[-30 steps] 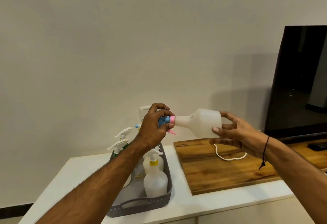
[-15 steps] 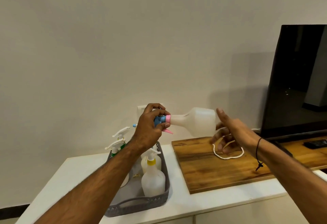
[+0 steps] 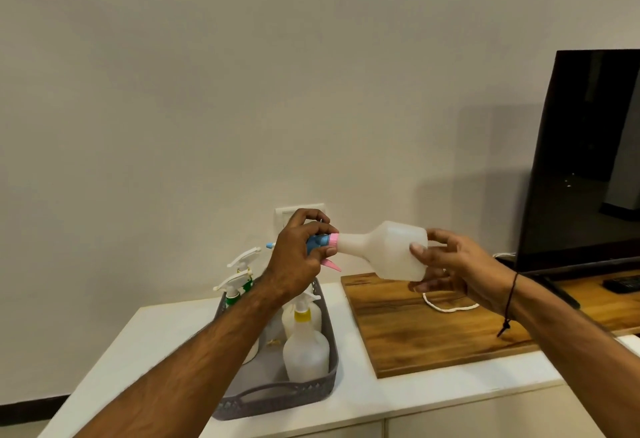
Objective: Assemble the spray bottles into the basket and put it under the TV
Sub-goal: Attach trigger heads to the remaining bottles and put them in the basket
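Above the white cabinet (image 3: 346,399), both hands grip a sideways spray bottle (image 3: 384,251), left hand (image 3: 294,261) on its nozzle, right hand (image 3: 453,269) at its base.

White cabinet top (image 3: 349,399) carries grey basket (image 3: 277,403) left, wooden board (image 3: 433,337) right.

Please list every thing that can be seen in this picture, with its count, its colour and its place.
held spray bottle: 1, white with blue and pink spray head, in the air, lying sideways
basket: 1, grey, on cabinet, left
bottles in basket: at least 4, white, two green collars, one yellow
wooden board: 1, brown, right of basket
cord: 1, white, on board
TV: 1, black, right
remote: 1, black, below TV
cabinet: 1, white
wall socket: 1, white
left hand: on spray head
right hand: on bottle base
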